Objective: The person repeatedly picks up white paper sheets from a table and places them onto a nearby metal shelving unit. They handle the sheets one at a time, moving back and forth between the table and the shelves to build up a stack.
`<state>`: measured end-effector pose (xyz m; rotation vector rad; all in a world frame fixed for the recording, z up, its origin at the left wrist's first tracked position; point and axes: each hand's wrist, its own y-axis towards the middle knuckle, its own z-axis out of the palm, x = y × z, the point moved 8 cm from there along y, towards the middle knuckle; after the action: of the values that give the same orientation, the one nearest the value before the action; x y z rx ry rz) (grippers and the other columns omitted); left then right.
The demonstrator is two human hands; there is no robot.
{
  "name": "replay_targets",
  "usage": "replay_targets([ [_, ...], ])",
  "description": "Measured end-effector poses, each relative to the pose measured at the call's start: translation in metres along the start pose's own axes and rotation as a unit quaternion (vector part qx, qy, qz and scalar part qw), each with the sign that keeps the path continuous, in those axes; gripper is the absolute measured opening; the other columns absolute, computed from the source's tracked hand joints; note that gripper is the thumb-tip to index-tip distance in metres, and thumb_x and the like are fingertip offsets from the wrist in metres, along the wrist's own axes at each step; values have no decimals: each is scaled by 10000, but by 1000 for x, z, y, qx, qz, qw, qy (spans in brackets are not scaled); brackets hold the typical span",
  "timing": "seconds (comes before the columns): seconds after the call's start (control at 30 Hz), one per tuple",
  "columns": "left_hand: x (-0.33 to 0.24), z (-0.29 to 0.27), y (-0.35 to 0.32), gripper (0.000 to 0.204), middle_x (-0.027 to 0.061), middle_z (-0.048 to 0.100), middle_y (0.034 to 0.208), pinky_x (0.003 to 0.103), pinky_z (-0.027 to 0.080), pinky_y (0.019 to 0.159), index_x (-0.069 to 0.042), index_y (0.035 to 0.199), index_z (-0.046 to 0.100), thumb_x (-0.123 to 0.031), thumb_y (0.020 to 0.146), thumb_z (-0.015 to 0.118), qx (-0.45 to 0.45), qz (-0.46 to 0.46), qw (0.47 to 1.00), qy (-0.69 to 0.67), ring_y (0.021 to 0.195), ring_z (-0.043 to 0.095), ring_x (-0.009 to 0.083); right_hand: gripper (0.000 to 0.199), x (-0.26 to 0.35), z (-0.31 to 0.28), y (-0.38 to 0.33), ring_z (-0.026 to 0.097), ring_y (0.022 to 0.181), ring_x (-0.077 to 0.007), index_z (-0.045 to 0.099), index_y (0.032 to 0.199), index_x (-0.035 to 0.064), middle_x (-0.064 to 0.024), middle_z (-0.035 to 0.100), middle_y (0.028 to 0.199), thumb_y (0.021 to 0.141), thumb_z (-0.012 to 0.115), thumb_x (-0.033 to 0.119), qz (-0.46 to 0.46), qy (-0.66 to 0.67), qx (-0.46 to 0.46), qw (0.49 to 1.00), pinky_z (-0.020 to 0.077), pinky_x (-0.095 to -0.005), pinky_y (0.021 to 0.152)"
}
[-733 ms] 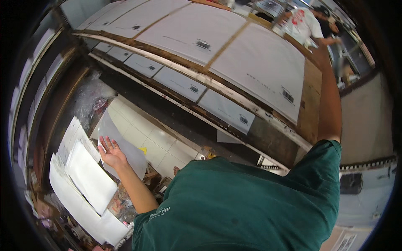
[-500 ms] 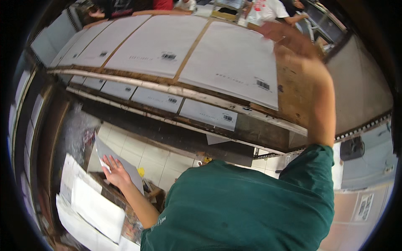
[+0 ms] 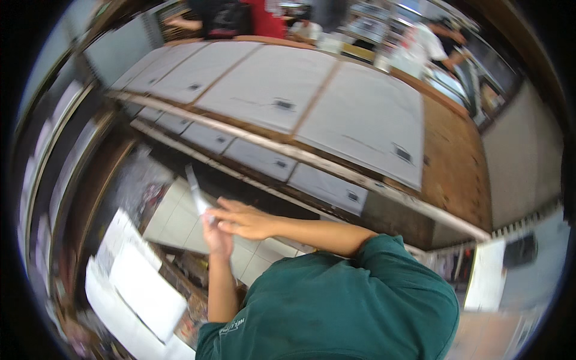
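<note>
A thin white sheet, seen almost edge-on, stands up from my left hand, whose fingers are closed at its lower end. My right hand reaches across from the right, its fingers stretched out and apart over the left fingertips and the sheet's edge. Whether the right fingers touch the sheet is blurred. Beyond both hands, a row of flat white sheets with small dark printed marks lies on a wooden shelf top, the rightmost sheet beside bare brown wood.
A lower shelf level holds more printed sheets. A stack of white paper lies at the lower left. Rack shelves rise on the left. Behind the shelf are people, one in a white shirt.
My right hand has come down from the far right of the shelf top to the left hand. The sheet in my left hand has turned edge-on. The view has shifted.
</note>
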<state>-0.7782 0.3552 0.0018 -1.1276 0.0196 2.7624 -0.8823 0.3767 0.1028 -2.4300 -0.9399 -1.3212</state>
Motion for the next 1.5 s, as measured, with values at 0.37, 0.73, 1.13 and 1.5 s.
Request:
replay_targets([
  [0.37, 25, 20, 3, 580, 93, 462, 1311, 427, 347, 1012, -122, 1370, 334, -512, 944, 279, -34, -13, 999, 2, 1222, 428, 222, 531, -40, 32, 51, 309, 1287, -405, 307, 1381, 18, -271, 294, 1399, 954, 330, 333, -28, -48, -109, 992, 261, -432, 1043],
  [0.73, 39, 3, -92, 872, 175, 315, 1423, 475, 318, 1007, -129, 1435, 224, -742, 819, 283, 23, -164, 981, 102, 1176, 464, 310, 479, -93, -14, 68, 594, 1039, -302, 569, 1198, 40, -201, 614, 1107, 731, 492, -39, -63, -19, -201, 977, 438, -365, 898],
  [1.13, -118, -342, -225, 1251, 131, 214, 1456, 451, 360, 956, -69, 1439, 46, -798, 581, 590, -401, 466, 681, -398, 1283, 316, 297, 486, -53, -21, 36, 565, 1063, -323, 556, 1174, -13, -199, 575, 1160, 710, 451, -112, -175, -97, -166, 966, 453, -351, 868],
  [1.5, -148, -267, -207, 605, 202, 529, 1100, 310, 531, 652, 162, 1170, 346, -282, 862, 619, -718, 390, 566, -111, 874, 568, 246, 556, -144, -31, -24, 529, 1133, -245, 539, 1231, 25, -153, 541, 1256, 704, 422, -106, 45, -16, -200, 979, 425, -310, 901],
])
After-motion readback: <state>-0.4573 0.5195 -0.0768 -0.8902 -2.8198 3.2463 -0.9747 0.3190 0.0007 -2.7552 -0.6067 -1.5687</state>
